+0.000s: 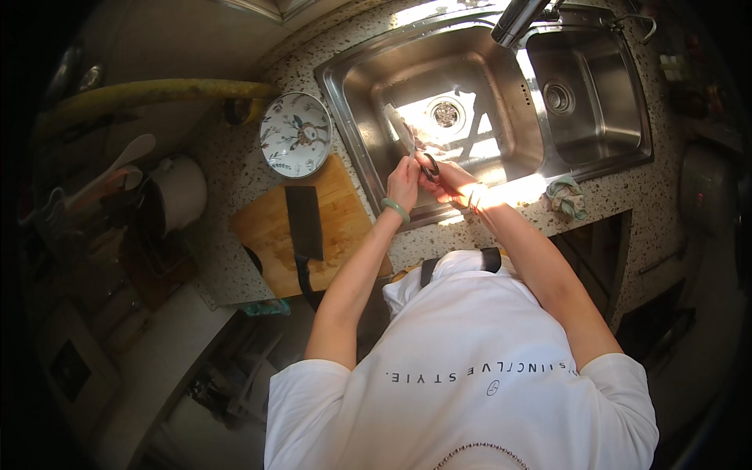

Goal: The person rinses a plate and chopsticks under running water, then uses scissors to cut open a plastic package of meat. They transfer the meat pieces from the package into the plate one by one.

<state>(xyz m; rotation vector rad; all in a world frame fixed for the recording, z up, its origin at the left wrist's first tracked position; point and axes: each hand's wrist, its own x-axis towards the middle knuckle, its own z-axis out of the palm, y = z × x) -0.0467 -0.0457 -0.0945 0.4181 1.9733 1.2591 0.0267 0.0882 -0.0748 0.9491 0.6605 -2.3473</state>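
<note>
Both hands are together over the front part of the large stainless-steel sink basin [364,141]. My left hand [403,183], with a pale green bangle on its wrist, grips a long, thin, pale piece [400,126] whose far end points up and left over the basin. Glare hides what it is made of. In my right hand [445,181] are scissors with black handle loops [432,167]. Their blades are close to the pale piece by my left fingers, and I cannot see whether they touch it.
Left of the sink, a cleaver [304,223] lies on a wooden cutting board [346,205]. A deer-patterned plate [296,136] sits at the board's far edge. A faucet [517,23] overhangs the sink near the smaller basin [605,117]. A crumpled cloth [567,198] rests on the front counter.
</note>
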